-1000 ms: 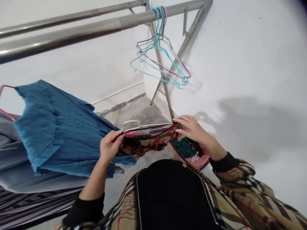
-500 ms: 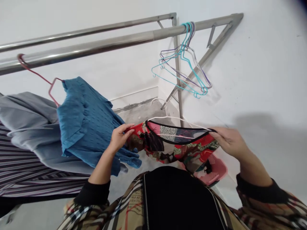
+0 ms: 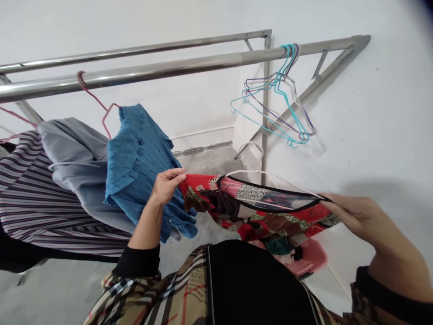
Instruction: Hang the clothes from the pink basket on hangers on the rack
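A patterned red shirt [image 3: 267,221] with black neck trim is stretched between my hands in front of my body. My left hand [image 3: 166,184] pinches its left shoulder, close to the hanging blue blouse [image 3: 135,153]. With fingers and thumb closed, my right hand [image 3: 355,214] grips the shirt at the right end of its neckline. A white wire hanger [image 3: 260,171] sits inside the shirt, its upper wire showing above the neck opening. The hanger's lower bar crosses within the neckline.
A metal rail [image 3: 189,65] runs across the view, with several wire hangers [image 3: 280,99] bunched at its right. Grey clothing [image 3: 77,149] and a striped garment [image 3: 30,189] hang at left. Below the shirt stands a pink basket [image 3: 316,257] with things inside.
Both hands have pulled the shirt wider apart, my right hand moving right and lower. The view has shifted left, so the rail and hanging clothes appear further right.
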Action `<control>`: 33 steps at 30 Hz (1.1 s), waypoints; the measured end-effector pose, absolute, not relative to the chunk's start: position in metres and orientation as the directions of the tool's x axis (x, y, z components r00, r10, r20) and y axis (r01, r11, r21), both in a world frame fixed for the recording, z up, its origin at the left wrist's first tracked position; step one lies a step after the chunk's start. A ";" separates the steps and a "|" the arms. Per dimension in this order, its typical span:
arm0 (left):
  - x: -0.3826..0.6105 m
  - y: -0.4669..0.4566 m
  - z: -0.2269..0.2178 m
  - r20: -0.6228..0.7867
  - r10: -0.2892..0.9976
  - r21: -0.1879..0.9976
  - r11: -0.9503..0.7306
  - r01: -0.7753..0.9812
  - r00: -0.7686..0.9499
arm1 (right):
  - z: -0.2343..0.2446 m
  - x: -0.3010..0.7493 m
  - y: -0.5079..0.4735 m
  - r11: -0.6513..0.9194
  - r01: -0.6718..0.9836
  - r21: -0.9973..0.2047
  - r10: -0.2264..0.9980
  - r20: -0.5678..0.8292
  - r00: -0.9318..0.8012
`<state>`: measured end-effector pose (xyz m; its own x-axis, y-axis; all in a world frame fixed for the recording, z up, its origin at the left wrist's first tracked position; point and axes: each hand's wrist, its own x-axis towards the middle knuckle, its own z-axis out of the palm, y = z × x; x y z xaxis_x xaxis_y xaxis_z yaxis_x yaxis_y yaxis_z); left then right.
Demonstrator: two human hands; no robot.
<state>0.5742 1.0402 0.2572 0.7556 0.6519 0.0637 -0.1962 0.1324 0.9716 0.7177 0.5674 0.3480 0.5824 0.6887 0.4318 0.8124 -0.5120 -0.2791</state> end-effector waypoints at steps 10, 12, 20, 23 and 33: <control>0.580 1.031 0.240 0.369 0.734 0.917 -0.386 -0.098 0.570 | 0.342 0.709 0.590 -0.484 0.847 -0.219 0.583 0.641 0.499; 0.577 1.023 0.233 0.409 0.712 0.894 -0.439 -0.093 0.571 | 0.345 0.703 0.605 -0.501 0.834 -0.230 0.526 0.685 0.504; 0.574 0.976 0.202 0.288 0.723 0.957 -0.205 -0.204 0.628 | 0.387 0.698 0.703 -0.593 0.805 0.017 0.401 0.873 0.277; 0.572 0.961 0.197 0.226 0.688 0.973 -0.136 -0.184 0.690 | 0.407 0.703 0.745 -0.602 0.798 0.014 0.403 0.869 0.288; 0.561 0.933 0.197 0.146 0.569 0.987 -0.139 -0.080 0.809 | 0.414 0.668 0.865 -0.538 0.835 -0.111 0.711 0.471 0.521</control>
<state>0.5606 0.9326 0.1968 0.8093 0.5691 0.1459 -0.0803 -0.1389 0.9870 0.6677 0.8647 0.4143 0.5213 0.7114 0.4714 0.8353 -0.5384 -0.1112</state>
